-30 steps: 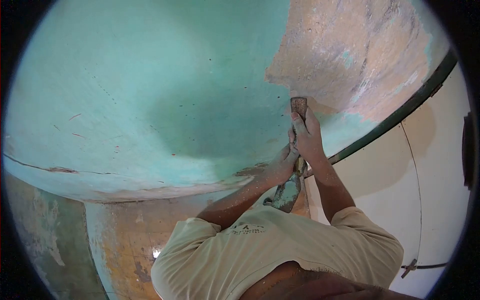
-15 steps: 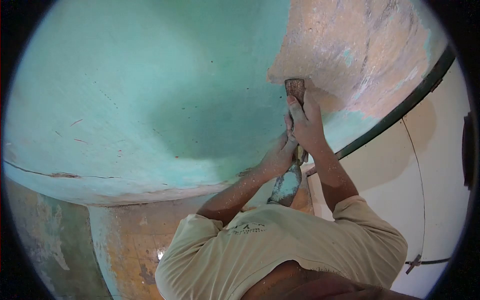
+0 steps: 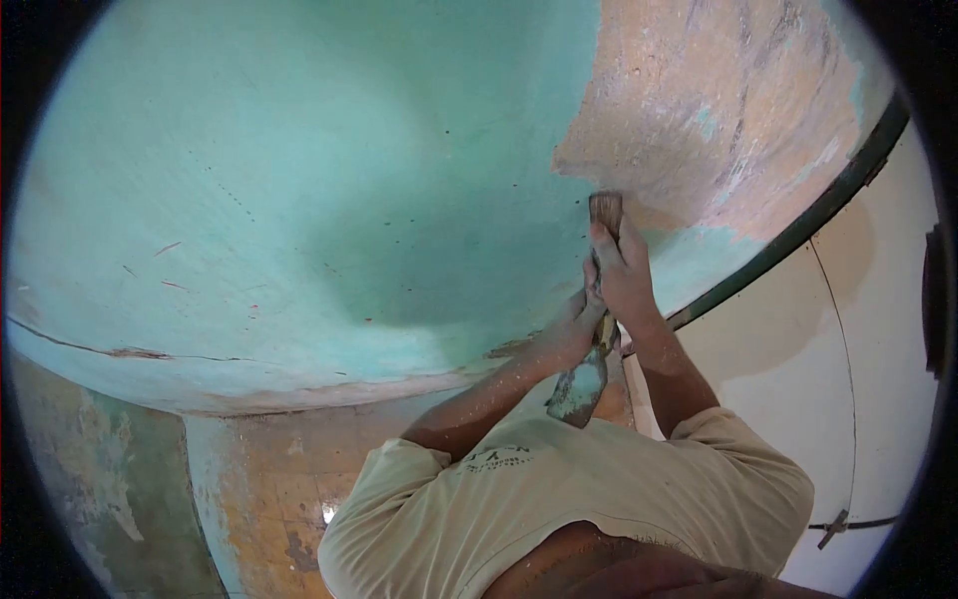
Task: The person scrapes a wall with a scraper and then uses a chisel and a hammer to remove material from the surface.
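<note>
My right hand (image 3: pixel 627 272) is closed round a scraper, its thumb behind the broad, dark blade (image 3: pixel 606 209). That blade points up and overlaps the green painted surface (image 3: pixel 449 220) just below the edge of a bare patch (image 3: pixel 679 120). Just below, my left hand (image 3: pixel 573 327) is closed round the handle, its fingers close to the right hand. Under the hands, a flared end (image 3: pixel 578 391) smeared with pale green paint points down toward my shirt. I cannot tell whether it belongs to the same scraper. Pale dust coats both hands.
A dark band (image 3: pixel 798 235) edges the curved green surface on the right, beside a pale wall (image 3: pixel 778 349) with a thin hanging cord (image 3: pixel 841 369). Worn tan surface (image 3: pixel 274 479) shows at lower left. A crack (image 3: pixel 130 352) runs along the green surface's lower edge.
Both hands and the scraper have moved down and slightly right, drawing the dark blade away from the bare patch's edge. The view has shifted slightly. Both hands keep their grip.
</note>
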Available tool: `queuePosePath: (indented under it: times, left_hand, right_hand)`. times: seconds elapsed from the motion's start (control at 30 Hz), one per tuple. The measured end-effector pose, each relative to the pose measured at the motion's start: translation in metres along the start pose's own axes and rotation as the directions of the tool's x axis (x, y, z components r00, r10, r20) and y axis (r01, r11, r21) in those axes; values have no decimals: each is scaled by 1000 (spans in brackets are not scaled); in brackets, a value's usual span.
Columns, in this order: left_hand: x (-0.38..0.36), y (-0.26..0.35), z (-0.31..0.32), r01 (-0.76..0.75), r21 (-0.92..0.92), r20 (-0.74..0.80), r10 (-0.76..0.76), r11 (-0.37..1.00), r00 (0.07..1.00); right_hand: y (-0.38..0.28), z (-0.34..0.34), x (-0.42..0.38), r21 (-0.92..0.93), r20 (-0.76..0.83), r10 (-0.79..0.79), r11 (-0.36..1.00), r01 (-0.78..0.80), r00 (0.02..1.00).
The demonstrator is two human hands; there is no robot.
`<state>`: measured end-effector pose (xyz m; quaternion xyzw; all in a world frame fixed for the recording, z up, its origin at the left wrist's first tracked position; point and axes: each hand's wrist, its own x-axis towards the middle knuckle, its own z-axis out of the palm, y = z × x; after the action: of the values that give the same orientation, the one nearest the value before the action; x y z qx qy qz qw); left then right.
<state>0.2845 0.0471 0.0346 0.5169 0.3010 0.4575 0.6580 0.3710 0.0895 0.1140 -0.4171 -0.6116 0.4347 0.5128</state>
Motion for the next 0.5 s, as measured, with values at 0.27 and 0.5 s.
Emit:
queuePosePath:
  times: [0.27,0.5]
  left_hand:
    - [-5,-14,0,47,-110,44,-43,993,998]
    - [-19,1,-11,178,3,13,-178,984,984]
  right_hand:
    - [16,-5,-7,63,8,77,995,-77,997]
    - [40,-1,-11,398,57,149,903,-159,987]
